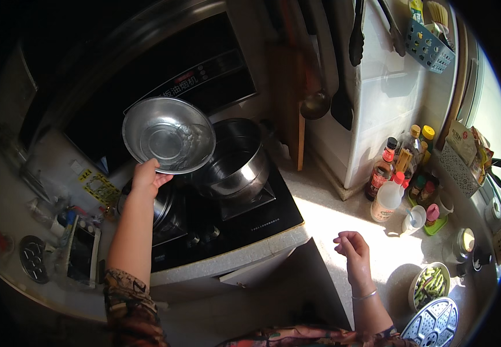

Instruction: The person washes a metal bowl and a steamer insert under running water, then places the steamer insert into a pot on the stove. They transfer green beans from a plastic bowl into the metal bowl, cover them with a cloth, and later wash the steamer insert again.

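Observation:
A round stainless steel basin (pixel 166 141) is tilted in my left hand (pixel 146 178), which grips its near rim; some water seems to lie in it. Just right of the basin, a deep metal pot (pixel 242 173) stands on the right burner of a black gas stove (pixel 250 221). My right hand (pixel 354 253) hangs over the sunlit counter with its fingers curled loosely and nothing visible in them. Nearest to it are a white plastic bottle with a red cap (pixel 387 197) and a bowl of cut green vegetables (pixel 430 286).
A perforated steamer plate (pixel 434 323) lies at the lower right. Sauce bottles (pixel 380 173) and small jars stand along the right counter. A ladle (pixel 315 104) and other utensils hang beyond the pot. Another metal pan (pixel 164 208) sits behind my left forearm.

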`<state>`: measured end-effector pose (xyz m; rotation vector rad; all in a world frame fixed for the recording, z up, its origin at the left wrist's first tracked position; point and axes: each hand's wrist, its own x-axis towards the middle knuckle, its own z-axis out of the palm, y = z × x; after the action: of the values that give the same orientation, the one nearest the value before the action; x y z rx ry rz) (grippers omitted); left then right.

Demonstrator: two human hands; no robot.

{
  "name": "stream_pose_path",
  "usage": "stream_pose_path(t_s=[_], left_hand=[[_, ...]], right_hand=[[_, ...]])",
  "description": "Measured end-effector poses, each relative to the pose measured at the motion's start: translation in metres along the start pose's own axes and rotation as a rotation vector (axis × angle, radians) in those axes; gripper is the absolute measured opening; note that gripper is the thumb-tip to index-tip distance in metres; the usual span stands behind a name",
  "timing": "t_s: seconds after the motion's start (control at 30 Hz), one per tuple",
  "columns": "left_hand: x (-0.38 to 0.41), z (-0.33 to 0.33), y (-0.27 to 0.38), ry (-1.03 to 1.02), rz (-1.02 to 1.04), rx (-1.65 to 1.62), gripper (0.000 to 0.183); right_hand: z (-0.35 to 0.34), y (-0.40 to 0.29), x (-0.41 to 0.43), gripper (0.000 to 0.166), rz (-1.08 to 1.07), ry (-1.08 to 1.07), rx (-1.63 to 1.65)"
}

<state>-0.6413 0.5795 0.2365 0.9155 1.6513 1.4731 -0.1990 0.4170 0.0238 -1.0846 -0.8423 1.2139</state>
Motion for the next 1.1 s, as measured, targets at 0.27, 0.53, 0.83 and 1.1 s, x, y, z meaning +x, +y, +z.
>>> stream_pose_path(t_s=[0.27,0.53,0.83,1.1], left_hand=[[0.033,0.030,-0.007,0.248,0.276,0.385,0.039],[0.029,0.034,0.002,0.276,0.842,0.779,0.048],[0.022,0.009,-0.014,0.085,0.603,0.060,0.046],[-0.044,0.025,-0.058,-0.409,0.017,-0.544,0.016]], right_hand=[[-0.019,0.024,0.032,0.011,0.098,0.006,-0.064],[-0.015,0.013,0.025,0.012,0.038,0.111,-0.123],[0.011,0.011,0.005,0.015,0.018,0.216,-0.144],[0.071,0.003,-0.009,0.021,0.047,0.121,-0.104]])
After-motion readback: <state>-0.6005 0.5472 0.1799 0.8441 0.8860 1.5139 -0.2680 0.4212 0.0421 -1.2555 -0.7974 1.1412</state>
